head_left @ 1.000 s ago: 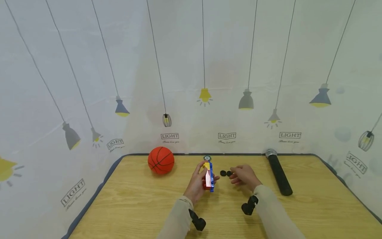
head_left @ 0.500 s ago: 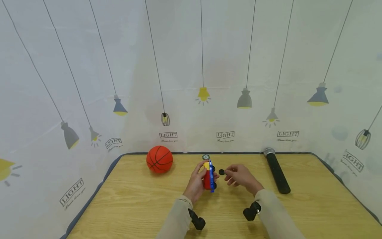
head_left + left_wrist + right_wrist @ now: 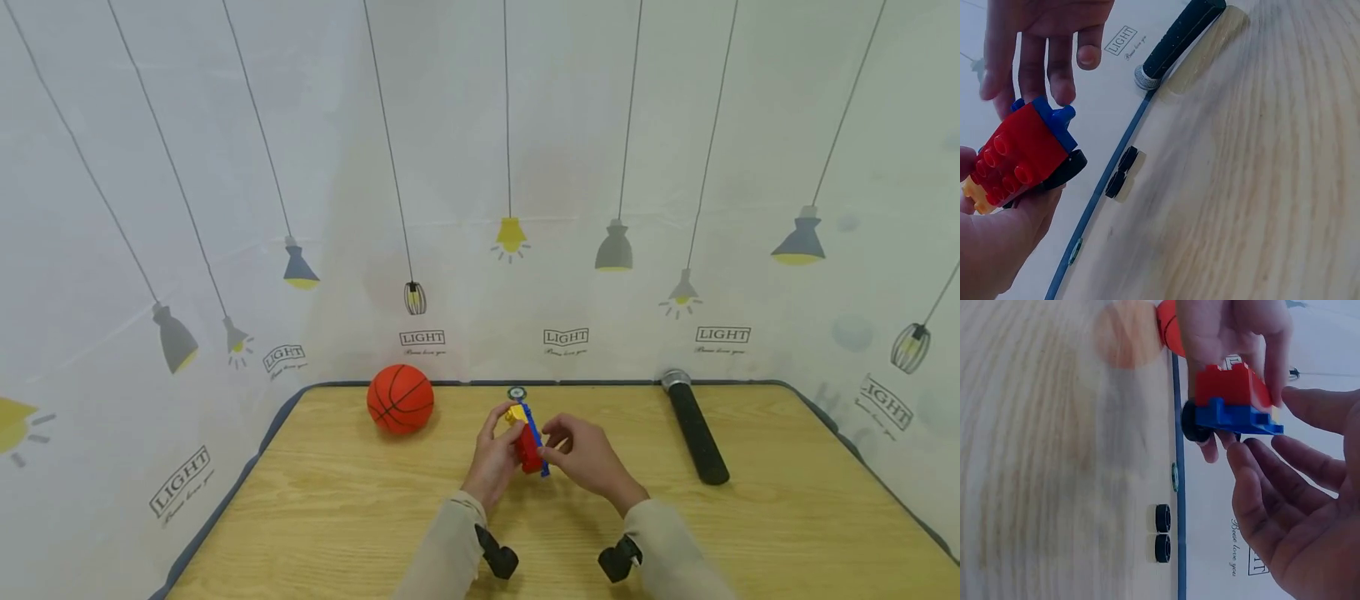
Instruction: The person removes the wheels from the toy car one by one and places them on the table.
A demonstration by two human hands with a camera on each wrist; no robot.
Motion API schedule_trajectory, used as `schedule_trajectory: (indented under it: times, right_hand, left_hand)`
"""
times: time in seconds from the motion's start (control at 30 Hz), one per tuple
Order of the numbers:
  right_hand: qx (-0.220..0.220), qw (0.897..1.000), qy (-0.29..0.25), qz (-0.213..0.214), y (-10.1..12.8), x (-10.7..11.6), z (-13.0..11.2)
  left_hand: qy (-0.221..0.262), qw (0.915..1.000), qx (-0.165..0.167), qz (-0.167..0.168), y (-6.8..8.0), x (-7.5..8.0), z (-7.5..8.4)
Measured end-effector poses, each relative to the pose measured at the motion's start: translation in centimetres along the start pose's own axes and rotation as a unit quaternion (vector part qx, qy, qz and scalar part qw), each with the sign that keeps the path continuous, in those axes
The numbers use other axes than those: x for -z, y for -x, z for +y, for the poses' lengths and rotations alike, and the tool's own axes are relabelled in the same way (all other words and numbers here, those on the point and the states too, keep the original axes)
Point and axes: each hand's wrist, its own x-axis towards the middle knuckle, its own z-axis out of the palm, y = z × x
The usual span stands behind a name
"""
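My left hand point(image 3: 491, 467) grips a toy block car point(image 3: 529, 450) with a red body, a yellow front and a blue base, above the table. A black wheel point(image 3: 1192, 424) is on the car in the right wrist view. My right hand point(image 3: 592, 458) is at the car's blue side, fingers loosely curved around it; no separate piece shows in it. Whether its fingertips touch the car I cannot tell. Two loose black wheels point(image 3: 1121, 172) lie side by side on the table in both wrist views; the right hand hides them in the head view.
A red ball with basketball lines point(image 3: 401, 399) sits at the back left. On the right lies a black microphone point(image 3: 696, 429) with a silver head. A small round disc point(image 3: 517, 392) is at the table's back edge. Behind the wooden table point(image 3: 337, 500) hangs a lamp-printed sheet point(image 3: 465, 167).
My right hand has moved left from beside the loose wheels to the car. The car has turned and leaned in my left hand, which stays in about the same place.
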Motion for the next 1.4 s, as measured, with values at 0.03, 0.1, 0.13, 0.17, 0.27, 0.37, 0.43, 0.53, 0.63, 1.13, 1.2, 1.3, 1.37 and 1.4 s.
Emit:
schedule_trajectory:
  times: [0.03, 0.1, 0.13, 0.17, 0.27, 0.37, 0.43, 0.53, 0.63, 1.13, 1.2, 1.3, 1.37, 1.4]
  right_hand:
    - [0.005, 1.0, 0.008, 0.005, 0.1, -0.2, -0.1]
    - [0.008, 1.0, 0.022, 0.018, 0.2, -0.8, -0.2]
    - [0.005, 0.999, 0.025, 0.023, 0.2, -1.0, -0.2]
    - [0.004, 0.999, 0.028, 0.028, 0.3, -1.3, -0.2]
    - [0.0, 0.998, 0.038, 0.046, 0.4, -1.9, -0.3]
    - [-0.002, 0.997, 0.046, 0.061, 0.5, -2.2, -0.4]
    - [0.002, 0.996, 0.051, 0.072, 0.6, -2.3, -0.5]
    - [0.005, 0.995, 0.049, 0.091, 0.6, -2.3, -0.3]
    - [0.004, 0.993, 0.044, 0.109, 0.6, -2.0, -0.1]
    - [0.008, 0.996, 0.028, 0.087, 0.0, 1.0, 1.2]
    - [0.002, 0.996, 0.014, 0.082, -0.1, 1.3, 1.0]
    - [-0.01, 0.997, -0.003, 0.073, -0.2, 1.8, 0.6]
    - [-0.02, 0.998, -0.016, 0.065, -0.3, 2.0, 0.3]
    - [-0.023, 0.998, -0.021, 0.062, -0.3, 2.1, 0.2]
  left_hand:
    - [-0.001, 1.0, -0.005, 0.005, 0.0, -0.1, 0.0]
    - [0.001, 0.9998, -0.012, 0.015, 0.0, -0.2, -0.1]
    - [0.003, 0.9997, -0.014, 0.02, 0.0, -0.2, -0.1]
    - [0.003, 0.9996, -0.016, 0.025, 0.0, -0.3, -0.1]
    - [0.0, 0.9992, -0.018, 0.037, -0.1, -0.5, -0.2]
    - [-0.002, 0.9989, -0.019, 0.044, 0.0, -0.6, -0.1]
    - [-0.004, 0.9987, -0.022, 0.045, 0.1, -0.7, -0.1]
    - [-0.01, 0.9986, -0.025, 0.045, 0.2, -0.8, 0.0]
    - [-0.025, 0.9988, -0.018, 0.039, 0.3, -0.8, 0.0]
    - [-0.408, 0.9114, -0.041, 0.035, 0.9, -0.9, -0.1]
    - [-0.393, 0.9172, -0.064, -0.012, 1.0, -1.2, 0.1]
    - [-0.325, 0.9383, -0.076, -0.09, 1.1, -1.6, 0.5]
    - [-0.284, 0.948, -0.07, -0.126, 1.1, -1.8, 0.6]
    - [-0.266, 0.9516, -0.068, -0.138, 1.1, -2.0, 0.7]
